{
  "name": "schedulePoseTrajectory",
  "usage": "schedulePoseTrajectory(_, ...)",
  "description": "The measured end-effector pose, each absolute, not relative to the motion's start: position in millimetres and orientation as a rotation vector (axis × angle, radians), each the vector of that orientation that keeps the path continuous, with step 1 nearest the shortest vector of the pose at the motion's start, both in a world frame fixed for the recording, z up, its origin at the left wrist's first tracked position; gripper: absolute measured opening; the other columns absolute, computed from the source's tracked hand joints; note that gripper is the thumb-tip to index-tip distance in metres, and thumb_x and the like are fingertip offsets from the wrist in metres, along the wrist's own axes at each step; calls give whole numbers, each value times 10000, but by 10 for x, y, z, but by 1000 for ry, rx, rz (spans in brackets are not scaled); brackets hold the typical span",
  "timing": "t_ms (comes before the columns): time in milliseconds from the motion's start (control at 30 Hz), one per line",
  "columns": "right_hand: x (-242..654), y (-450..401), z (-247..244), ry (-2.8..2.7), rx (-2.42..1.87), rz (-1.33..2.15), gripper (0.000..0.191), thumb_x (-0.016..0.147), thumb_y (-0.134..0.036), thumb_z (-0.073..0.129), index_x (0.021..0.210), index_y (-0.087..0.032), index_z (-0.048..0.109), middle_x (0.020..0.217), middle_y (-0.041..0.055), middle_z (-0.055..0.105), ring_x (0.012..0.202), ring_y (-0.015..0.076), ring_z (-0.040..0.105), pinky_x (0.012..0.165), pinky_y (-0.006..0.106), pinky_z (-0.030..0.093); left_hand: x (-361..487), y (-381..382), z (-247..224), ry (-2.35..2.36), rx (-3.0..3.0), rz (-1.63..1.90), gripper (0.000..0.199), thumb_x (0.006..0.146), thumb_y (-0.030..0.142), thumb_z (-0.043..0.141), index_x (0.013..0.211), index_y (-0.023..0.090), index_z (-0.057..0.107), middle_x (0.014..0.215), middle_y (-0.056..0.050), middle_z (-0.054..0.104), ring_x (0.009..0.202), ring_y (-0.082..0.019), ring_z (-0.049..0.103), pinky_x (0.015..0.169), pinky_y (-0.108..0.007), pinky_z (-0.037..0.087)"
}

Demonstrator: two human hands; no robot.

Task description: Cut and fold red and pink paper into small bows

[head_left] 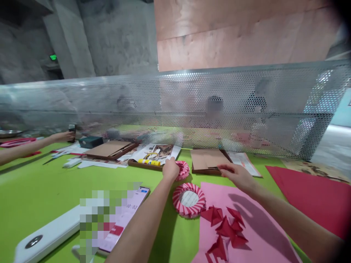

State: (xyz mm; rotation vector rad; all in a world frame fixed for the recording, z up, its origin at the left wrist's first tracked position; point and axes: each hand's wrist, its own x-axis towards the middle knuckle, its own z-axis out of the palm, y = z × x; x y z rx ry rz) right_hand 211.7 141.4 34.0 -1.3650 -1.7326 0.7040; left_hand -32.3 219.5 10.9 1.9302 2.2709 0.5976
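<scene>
The left hand (pixel 170 170) hid the left edge of the far ring (pixel 186 168), its fingertips out of sight! Pixelation swallowed part of the phone (pixel 134 206) and one end of the white device (pixel 55 230). Writing (pixel 189 199) inside the near ring (pixel 202 199) was too tiny to read! The bottom edge sliced the pink sheet (pixel 263 237), the right edge the red sheet (pixel 315 197), the left a co-worker's arm (pixel 33 146). Behind the mesh (pixel 170 109), figures (pixel 215 106) blurred away!

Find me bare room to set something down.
Widest: green tablecloth between white device and small white case. Narrower: between left forearm and pink sheet, below the nearer striped ring. Crowded: around left hand, among red folded pieces.
</scene>
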Motion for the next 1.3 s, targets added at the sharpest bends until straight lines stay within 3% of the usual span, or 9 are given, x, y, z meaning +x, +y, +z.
schedulePoseTrajectory(300,2520,992,266,-1691,-1418,667,261,760,-326,481,968,-199,575,1020,83,609,883,206,570,803,373,446,-158,2552,203,2243,2013,561,288,815,281,491,1081,169,497,1089,-71,530,912,-189,547,749,-377,465)
schedulePoseTrajectory(600,2536,675,250,-1727,-1464,689,278,778,-349,458,1005,-222,558,1090,83,576,891,200,564,787,352,451,-437,2176,359,2236,2253,508,287,820,283,481,1082,166,496,1094,-72,528,911,-189,545,755,-389,463)
schedulePoseTrajectory(1000,2589,437,133,-1688,-1509,646,297,740,-405,450,957,-255,588,1022,65,598,758,191,571,688,336,473,-88,2059,182,2065,2428,595,270,825,283,473,1067,168,507,1090,-72,533,904,-183,546,758,-387,462)
schedulePoseTrajectory(1167,2663,382,144,-1729,-1540,709,285,748,-388,465,968,-256,588,1043,71,596,805,203,575,681,326,484,-131,2002,278,2080,2362,707,303,820,294,477,1095,167,484,1116,-79,511,919,-195,537,758,-394,455)
schedulePoseTrajectory(1300,2612,402,99,-1813,-1518,664,279,778,-351,441,989,-227,574,1018,77,606,835,204,575,718,343,476,-136,1753,342,2009,2337,772,324,816,289,450,1120,182,478,1124,-101,515,943,-211,534,777,-331,428)
